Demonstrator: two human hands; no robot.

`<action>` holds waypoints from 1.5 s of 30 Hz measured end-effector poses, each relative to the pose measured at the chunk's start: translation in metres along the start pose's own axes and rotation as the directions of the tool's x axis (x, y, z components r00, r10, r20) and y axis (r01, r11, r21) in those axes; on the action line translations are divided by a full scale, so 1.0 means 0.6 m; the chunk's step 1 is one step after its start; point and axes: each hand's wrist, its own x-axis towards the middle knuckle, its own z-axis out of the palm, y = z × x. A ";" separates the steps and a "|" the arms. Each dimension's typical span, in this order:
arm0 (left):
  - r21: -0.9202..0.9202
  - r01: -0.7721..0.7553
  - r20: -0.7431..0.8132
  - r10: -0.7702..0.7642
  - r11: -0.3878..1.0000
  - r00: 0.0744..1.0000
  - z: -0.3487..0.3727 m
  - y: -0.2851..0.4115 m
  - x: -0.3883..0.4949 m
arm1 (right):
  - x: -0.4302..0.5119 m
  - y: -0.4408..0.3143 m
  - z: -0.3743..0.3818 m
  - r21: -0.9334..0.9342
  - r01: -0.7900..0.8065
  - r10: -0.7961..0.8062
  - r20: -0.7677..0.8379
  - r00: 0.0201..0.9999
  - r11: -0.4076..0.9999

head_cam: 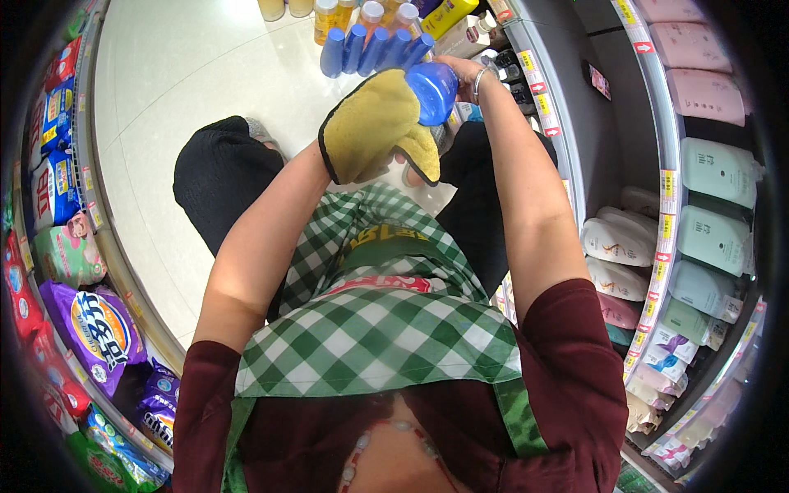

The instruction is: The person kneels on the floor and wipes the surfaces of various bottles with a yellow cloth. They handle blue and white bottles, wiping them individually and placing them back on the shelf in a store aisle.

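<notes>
A yellow plush mitt with dark edging (pixel 370 123) covers my left hand (pixel 385 132). Its right side touches a shiny blue bottle (pixel 433 92), and the mitt hides how the fingers inside are placed. On the bottle's far right side, my right hand (pixel 459 71) grips it, partly hidden behind it; a silver bangle (pixel 479 83) circles that wrist. Just beyond the hands, several slim blue bottles (pixel 373 52) stand on the floor in a row. Behind them are orange bottles with white caps (pixel 371 15).
Low shelves with pump bottles (pixel 616 240) and price tags curve along my right. A phone-like object (pixel 598 81) is on the dark shelf there. Bagged detergent (pixel 95 333) lines the left shelf. My knees (pixel 225 166) are bent above the pale tiled floor (pixel 154 74).
</notes>
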 end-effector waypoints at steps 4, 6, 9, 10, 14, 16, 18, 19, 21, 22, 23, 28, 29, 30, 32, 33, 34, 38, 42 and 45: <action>-0.056 -0.113 -0.337 0.087 0.992 0.938 0.003 0.005 0.001 | -0.001 0.002 0.007 -0.051 0.012 -0.012 0.014 1.000 0.999; -0.019 -0.130 -0.323 0.117 0.991 0.939 0.007 0.003 0.001 | 0.004 0.007 0.009 -0.045 0.022 -0.020 0.035 0.999 0.999; 0.023 -0.137 -0.279 0.138 0.990 0.950 0.013 -0.001 0.001 | 0.019 0.013 0.007 -0.028 0.023 -0.021 0.056 0.998 0.999; 0.025 -0.125 -0.274 0.128 0.992 0.953 0.015 -0.001 0.001 | 0.023 0.014 0.005 -0.035 0.021 -0.020 0.051 0.998 0.999; 0.013 -0.122 -0.314 0.120 0.992 0.942 0.017 0.003 0.001 | 0.033 0.012 -0.004 -0.047 -0.021 0.022 0.035 0.999 0.999; 0.000 -0.105 -0.271 0.101 0.994 0.957 0.015 0.005 0.000 | 0.031 0.010 -0.006 -0.065 -0.005 0.008 0.050 0.999 0.998; -0.025 -0.085 -0.228 0.077 0.996 0.971 0.013 0.005 0.000 | 0.028 0.010 -0.006 -0.082 0.020 -0.016 0.053 0.998 0.996; -0.021 -0.098 -0.231 0.091 0.995 0.969 0.012 0.004 0.000 | 0.027 0.011 -0.005 -0.091 0.037 -0.033 0.048 0.998 0.995; -0.016 -0.152 -0.265 0.142 0.988 0.954 0.011 0.002 0.002 | 0.026 0.014 -0.002 -0.087 0.049 -0.045 0.042 0.998 0.995; 0.001 -0.163 -0.274 0.157 0.987 0.949 0.012 0.001 0.002 | 0.026 0.015 -0.001 -0.075 0.044 -0.041 0.040 0.998 0.996; 0.005 -0.175 -0.306 0.168 0.985 0.937 0.014 -0.001 0.003 | 0.028 0.017 0.000 -0.054 0.047 -0.045 0.029 0.999 0.997; 0.054 -0.095 -0.340 0.108 0.994 0.934 0.029 -0.007 0.006 | 0.045 0.022 -0.010 0.019 0.092 -0.090 -0.086 0.992 0.996; 0.034 -0.069 -0.297 0.076 0.997 0.952 0.032 -0.011 0.005 | 0.049 0.022 -0.015 0.049 0.111 -0.104 -0.137 0.985 0.993; 0.043 -0.052 -0.313 0.062 0.998 0.948 0.035 -0.017 0.005 | 0.052 0.021 -0.026 0.168 0.120 -0.086 -0.194 0.977 0.978; 0.027 0.239 -0.184 -0.230 0.971 0.956 0.042 -0.031 0.010 | 0.057 0.026 -0.040 0.231 0.215 -0.137 -0.313 0.940 0.949; 0.030 0.367 -0.133 -0.360 0.930 0.923 0.047 -0.039 0.011 | 0.060 0.029 -0.044 0.268 0.280 -0.167 -0.376 0.911 0.922; 0.130 0.363 -0.195 -0.335 0.923 0.922 0.048 -0.047 0.005 | 0.064 0.035 -0.043 0.232 0.330 -0.220 -0.400 0.890 0.915; -0.185 0.348 -0.344 -0.392 0.919 0.853 0.064 -0.068 -0.009 | 0.096 0.081 0.008 -0.427 0.315 -0.503 -0.456 0.734 0.848; -0.079 0.461 -0.457 -0.443 0.884 0.771 0.072 -0.069 -0.004 | 0.134 0.122 0.072 -0.303 0.257 -0.395 -0.633 0.665 0.918; -0.744 0.401 -0.232 -0.770 0.534 0.594 0.054 -0.055 0.011 | 0.151 0.107 0.093 -0.290 0.214 -0.354 -0.625 0.695 0.933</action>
